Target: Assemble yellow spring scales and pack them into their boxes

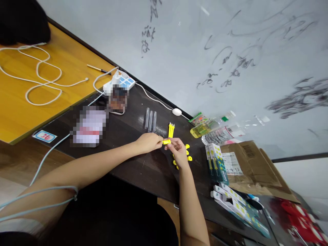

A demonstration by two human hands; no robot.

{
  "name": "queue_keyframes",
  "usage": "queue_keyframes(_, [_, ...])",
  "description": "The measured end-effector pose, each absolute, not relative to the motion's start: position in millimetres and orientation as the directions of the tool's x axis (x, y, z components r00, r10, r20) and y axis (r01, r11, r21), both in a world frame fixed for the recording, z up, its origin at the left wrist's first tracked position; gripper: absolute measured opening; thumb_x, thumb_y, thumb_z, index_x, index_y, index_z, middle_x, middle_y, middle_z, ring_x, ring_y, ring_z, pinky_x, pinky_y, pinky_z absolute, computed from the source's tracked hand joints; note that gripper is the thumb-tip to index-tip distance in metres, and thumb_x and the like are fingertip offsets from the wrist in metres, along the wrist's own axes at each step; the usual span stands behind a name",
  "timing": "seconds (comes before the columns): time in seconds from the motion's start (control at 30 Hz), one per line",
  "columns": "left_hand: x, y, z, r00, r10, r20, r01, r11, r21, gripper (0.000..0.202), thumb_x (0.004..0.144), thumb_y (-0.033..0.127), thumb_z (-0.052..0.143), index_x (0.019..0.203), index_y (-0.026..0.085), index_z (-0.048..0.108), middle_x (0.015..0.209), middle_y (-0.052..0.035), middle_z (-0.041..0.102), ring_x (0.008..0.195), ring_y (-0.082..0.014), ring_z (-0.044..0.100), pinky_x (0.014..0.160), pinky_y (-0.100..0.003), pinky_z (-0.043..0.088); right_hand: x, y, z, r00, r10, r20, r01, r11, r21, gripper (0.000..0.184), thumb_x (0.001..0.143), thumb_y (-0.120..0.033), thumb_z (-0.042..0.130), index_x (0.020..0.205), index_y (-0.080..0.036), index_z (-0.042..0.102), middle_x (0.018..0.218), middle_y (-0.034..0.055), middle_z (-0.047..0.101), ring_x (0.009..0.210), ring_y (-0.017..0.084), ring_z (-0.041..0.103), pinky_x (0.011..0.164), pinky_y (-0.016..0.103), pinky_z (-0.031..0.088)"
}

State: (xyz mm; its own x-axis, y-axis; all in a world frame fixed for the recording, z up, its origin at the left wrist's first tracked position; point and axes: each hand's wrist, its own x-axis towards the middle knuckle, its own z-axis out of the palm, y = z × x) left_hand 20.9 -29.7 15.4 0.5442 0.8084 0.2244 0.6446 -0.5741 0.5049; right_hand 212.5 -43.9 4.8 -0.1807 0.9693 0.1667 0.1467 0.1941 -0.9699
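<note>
Dark tabletop point(153, 171) before a whiteboard point(176, 61): small yellow piece point(166, 141) gripped from both ends

The small yellow piece is held lengthwise over the tabletop, between the fingertips of two hands. Its left end is pinched by the thumb and forefinger of the left hand point(148, 142), whose other fingers are curled in. Its right end is pinched between the thumb and bent fingers of the right hand point(179, 152); whether every right fingertip is touching it cannot be told.

Just beyond the fingers, yellow rods point(171, 130) with metallic tips are lined up side by side. Farther out and to the left of the fingertips, three clear tubes point(150, 119) are laid roughly parallel. Yellow caps point(189, 158) are scattered just to the right of the right hand's fingers, some partly hidden by that hand.

Well to the right of the fingers, a bottle of yellow liquid point(201, 131) and a clear bottle point(217, 136) are placed near the whiteboard. Beside them, a cardboard box point(253, 165) is fronted by white-and-teal boxes point(216, 164).

Well to the left of the fingers, a power strip point(129, 81) is set near the tabletop's far edge, and a card marked 36 point(45, 136) is seen near the corner. Beyond these, a yellow desk point(15, 112) is crossed by a white cable point(61, 71). Black handwriting is spread over the whiteboard, past everything within the fingers' reach.
</note>
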Motion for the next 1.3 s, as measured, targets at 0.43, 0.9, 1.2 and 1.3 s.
queue_keyframes(0.43, [21.5, -30.7, 17.2, 0.515, 0.841, 0.168, 0.609, -0.497, 0.619, 0.028, 0.088, 0.028, 0.037, 0.081, 0.016, 0.062, 0.082, -0.0085, 0.068, 0.074, -0.0202, 0.063, 0.064, -0.029, 0.041, 211.1, -41.3, -1.9, -0.182, 0.966, 0.183, 0.120, 0.207, -0.971, 0.023, 0.076, -0.031, 0.070, 0.095, -0.022, 0.062, 0.077, -0.0019, 0.068, 0.057, 0.008, 0.057, 0.060, 0.024, 0.049])
queue_keyframes(0.9, [28.2, -21.4, 5.9, 0.615, 0.784, -0.087, 0.150, -0.008, 0.989, 0.023, 0.092, 0.039, 0.026, 0.091, 0.019, 0.039, 0.051, 0.0030, 0.058, 0.032, -0.0087, 0.038, 0.034, -0.018, 0.028, 210.3, -40.1, -4.4, -0.162, 0.964, 0.209, 0.179, 0.237, -0.955, 0.026, 0.076, -0.033, 0.069, 0.100, -0.022, 0.068, 0.067, -0.0031, 0.061, 0.056, 0.009, 0.054, 0.059, 0.025, 0.049])
queue_keyframes(1.2, [33.4, -14.4, -1.3, 0.672, 0.727, -0.142, 0.084, 0.116, 0.990, 0.033, 0.092, 0.036, 0.024, 0.082, 0.016, 0.048, 0.045, 0.0004, 0.057, 0.026, -0.0083, 0.036, 0.028, -0.018, 0.025, 199.5, -41.7, -4.5, -0.167, 0.958, 0.234, 0.117, 0.255, -0.960, 0.024, 0.076, -0.034, 0.069, 0.097, -0.022, 0.067, 0.069, -0.0027, 0.060, 0.055, 0.009, 0.052, 0.056, 0.024, 0.046])
queue_keyframes(1.3, [33.6, -13.4, 1.9, 0.681, 0.713, -0.167, 0.061, 0.172, 0.983, 0.037, 0.091, 0.035, 0.023, 0.076, 0.015, 0.050, 0.045, -0.0016, 0.058, 0.024, -0.0087, 0.035, 0.027, -0.019, 0.025, 196.3, -42.4, -6.1, -0.160, 0.958, 0.237, 0.084, 0.252, -0.964, 0.023, 0.076, -0.035, 0.069, 0.095, -0.022, 0.066, 0.071, -0.0021, 0.060, 0.056, 0.008, 0.051, 0.055, 0.024, 0.046])
